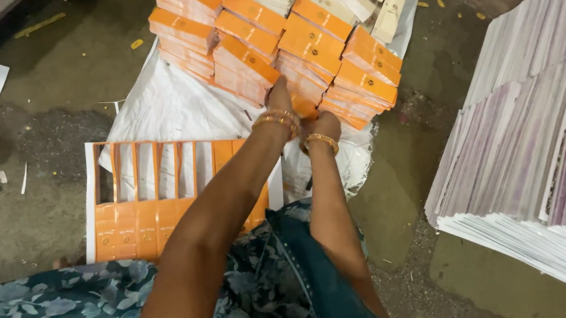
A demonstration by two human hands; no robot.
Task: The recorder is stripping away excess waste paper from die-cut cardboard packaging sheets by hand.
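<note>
A: Big picture: the purple-edged sheet stack (545, 140) sat on the floor (47, 105) at the right, and the pile of orange flat cartons (264, 41) lay straight ahead of the hands on a white sack (169, 109).

B: And their long axis?

A: The bundles ran slantwise, up-left to down-right. Both hands were at the near edge; the left hand (279, 99) pressed on a bundle, the right hand (315, 125) was tucked under, grip unclear.

B: Nearer?

A: The right, barely.

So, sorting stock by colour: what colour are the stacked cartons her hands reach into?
Orange cartons, clearest in the head view.
</note>
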